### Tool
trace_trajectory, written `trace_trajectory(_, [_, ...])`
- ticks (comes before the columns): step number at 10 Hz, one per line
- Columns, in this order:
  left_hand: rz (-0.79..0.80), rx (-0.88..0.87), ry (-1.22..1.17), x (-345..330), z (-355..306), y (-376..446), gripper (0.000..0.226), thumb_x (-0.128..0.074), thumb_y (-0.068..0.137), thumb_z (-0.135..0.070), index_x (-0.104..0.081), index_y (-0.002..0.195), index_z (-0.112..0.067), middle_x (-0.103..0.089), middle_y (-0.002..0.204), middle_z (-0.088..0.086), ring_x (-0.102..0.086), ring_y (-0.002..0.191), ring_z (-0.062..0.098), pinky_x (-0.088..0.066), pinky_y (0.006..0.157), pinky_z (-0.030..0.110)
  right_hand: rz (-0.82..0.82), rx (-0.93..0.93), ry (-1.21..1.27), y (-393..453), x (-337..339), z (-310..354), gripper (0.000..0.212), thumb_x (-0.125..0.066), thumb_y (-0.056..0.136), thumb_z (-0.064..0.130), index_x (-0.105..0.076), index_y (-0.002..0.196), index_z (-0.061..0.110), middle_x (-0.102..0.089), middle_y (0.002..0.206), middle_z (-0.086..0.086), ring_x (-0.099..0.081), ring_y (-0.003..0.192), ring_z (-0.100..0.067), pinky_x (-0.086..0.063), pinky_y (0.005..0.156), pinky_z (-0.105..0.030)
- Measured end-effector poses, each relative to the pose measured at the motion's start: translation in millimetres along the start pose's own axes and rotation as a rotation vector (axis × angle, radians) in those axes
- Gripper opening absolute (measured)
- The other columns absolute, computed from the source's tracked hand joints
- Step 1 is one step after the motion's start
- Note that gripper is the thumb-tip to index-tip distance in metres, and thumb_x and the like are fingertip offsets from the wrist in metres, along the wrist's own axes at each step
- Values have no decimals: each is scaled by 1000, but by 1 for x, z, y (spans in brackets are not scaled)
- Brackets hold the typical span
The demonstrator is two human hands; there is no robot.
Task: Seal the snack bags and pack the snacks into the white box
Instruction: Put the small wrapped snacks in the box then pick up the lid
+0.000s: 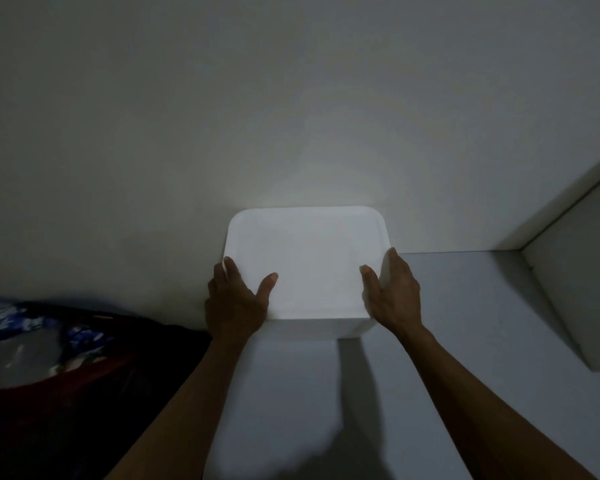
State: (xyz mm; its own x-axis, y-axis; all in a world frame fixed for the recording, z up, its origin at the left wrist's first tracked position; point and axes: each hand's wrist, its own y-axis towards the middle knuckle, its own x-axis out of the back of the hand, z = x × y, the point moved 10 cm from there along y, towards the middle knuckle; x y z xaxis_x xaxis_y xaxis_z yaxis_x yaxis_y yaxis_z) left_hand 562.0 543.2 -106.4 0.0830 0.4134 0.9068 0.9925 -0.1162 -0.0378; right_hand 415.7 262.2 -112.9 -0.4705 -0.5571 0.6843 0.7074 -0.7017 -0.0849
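A white box (309, 261) with rounded corners and a flat white lid stands on a white surface against the wall. My left hand (238, 299) grips its left side, thumb resting on the lid. My right hand (392, 292) grips its right side, thumb on top as well. The lid covers the box, so its contents are hidden. At the far left lie blurred bags (32, 337) with blue and silver print; whether they are snack bags I cannot tell.
A white wall (291, 98) rises right behind the box. A white panel (575, 282) juts out at the right. Dark red and black fabric (66, 410) fills the lower left. The white surface (447, 341) extends to the right of the box.
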Motion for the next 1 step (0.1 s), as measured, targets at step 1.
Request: trace_trajectory(1, [18, -10, 29, 2, -3, -1, 99, -40, 84, -76, -17, 152, -8, -24, 157, 15, -28, 141, 36, -32, 108, 54, 62, -5, -60, 5, -1, -2, 78, -48, 97, 49, -17, 154, 6, -29, 157, -16, -32, 142, -33, -29, 114, -43])
